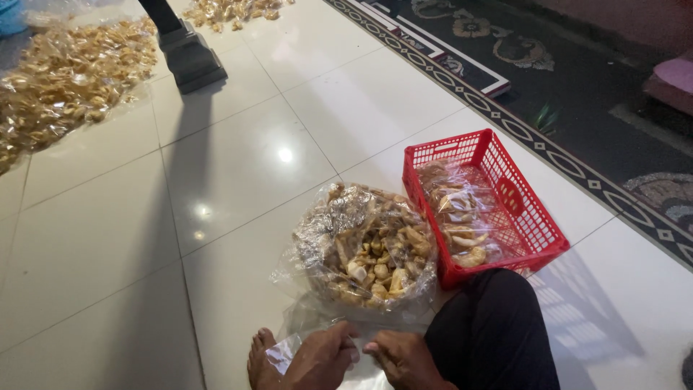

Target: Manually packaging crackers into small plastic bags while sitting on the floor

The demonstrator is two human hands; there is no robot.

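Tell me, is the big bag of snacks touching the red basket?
Touching. The head view shows the big bag of snacks pressed against the red basket along its near-left wall, with no floor visible between them.

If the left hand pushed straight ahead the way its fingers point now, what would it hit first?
Most likely the big open clear bag of fried snacks, right beyond the left hand, which is pinching thin clear plastic; depth is hard to judge.

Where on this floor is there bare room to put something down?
The white tiles lie bare between the snack pile, the dark post base and the open snack bag. It is crowded around the red basket and both hands.
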